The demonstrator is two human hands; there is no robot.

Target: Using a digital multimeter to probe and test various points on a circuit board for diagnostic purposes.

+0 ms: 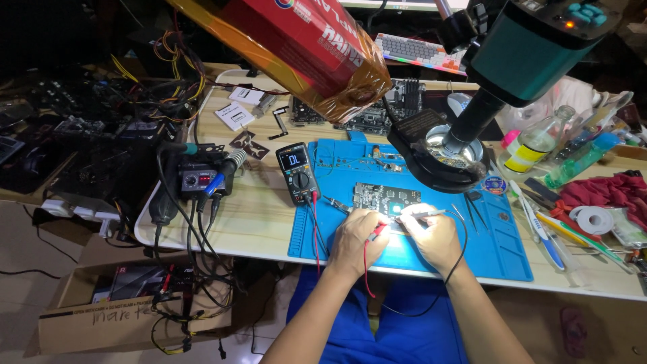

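Left hand fingers pinching red probe, right hand pinching black probe; best steadying tips on circuit board, watching multimeter.

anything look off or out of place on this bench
A red box wrapped in clear film juts in tilted above the table, apparently overhanging it. Wires spill tangled off the front edge. The circuit board lies flat on the blue mat.

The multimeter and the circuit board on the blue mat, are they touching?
Apart. The head view shows bare blue mat between the multimeter and the circuit board.
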